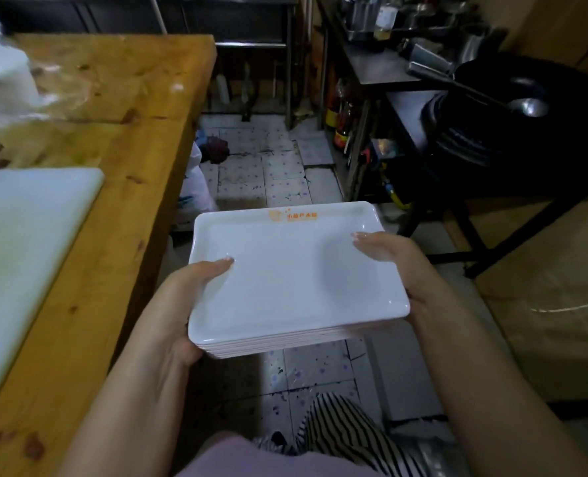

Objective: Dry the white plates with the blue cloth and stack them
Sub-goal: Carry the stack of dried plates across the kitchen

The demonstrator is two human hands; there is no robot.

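A stack of several white rectangular plates (285, 277) hangs in the air above the tiled floor, to the right of the wooden table. The top plate carries orange lettering at its far rim. My left hand (179, 304) grips the stack's left near corner, thumb on top. My right hand (399, 266) holds the right edge, thumb resting on the top plate. No blue cloth is in view.
The wooden table (113, 139) runs along the left, with a white cutting board (27, 242) on it and a blurred white object (0, 77) at the far left. A dark metal rack with a wok (513, 94) stands on the right. Bottles (341, 118) sit low by the rack.
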